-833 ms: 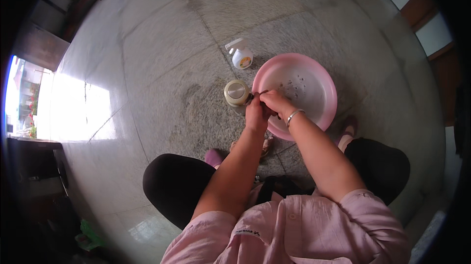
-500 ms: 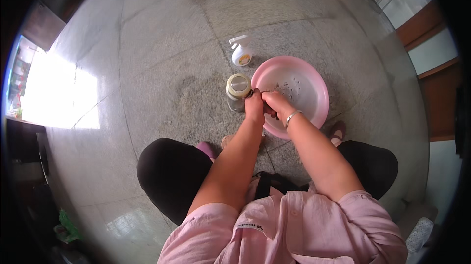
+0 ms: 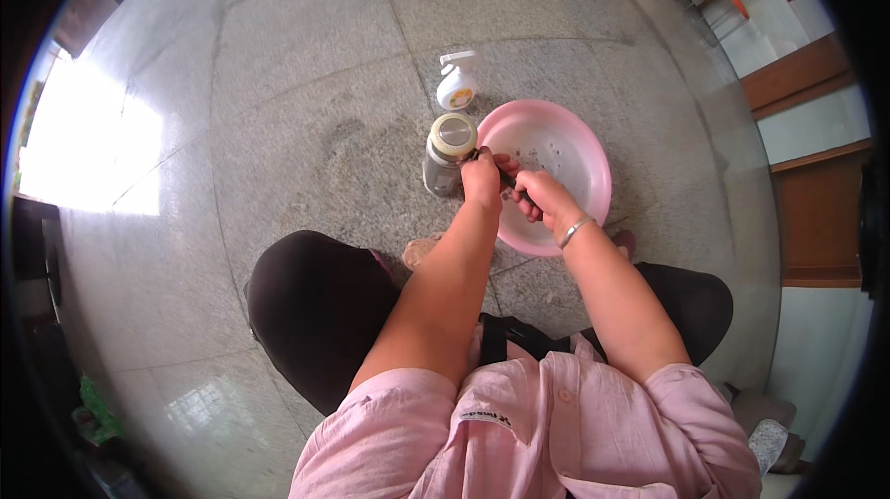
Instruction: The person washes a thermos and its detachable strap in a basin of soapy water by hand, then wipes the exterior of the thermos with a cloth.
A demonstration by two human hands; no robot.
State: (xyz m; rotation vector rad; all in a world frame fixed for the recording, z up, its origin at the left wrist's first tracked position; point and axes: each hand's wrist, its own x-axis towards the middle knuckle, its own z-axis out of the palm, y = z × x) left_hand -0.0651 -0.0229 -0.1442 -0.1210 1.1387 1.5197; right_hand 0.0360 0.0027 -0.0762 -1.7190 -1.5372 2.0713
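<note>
Gripping dark strip (image 3: 507, 178) with left hand (image 3: 481, 182) and right hand (image 3: 545, 199) clamped slightly apart, perhaps for control. Holding it over left edge of pink basin (image 3: 602, 170), likely to catch drips. Having lidded jar (image 3: 449, 154) beside left hand, white bottle (image 3: 455, 91) beyond, probably for reach.
</note>
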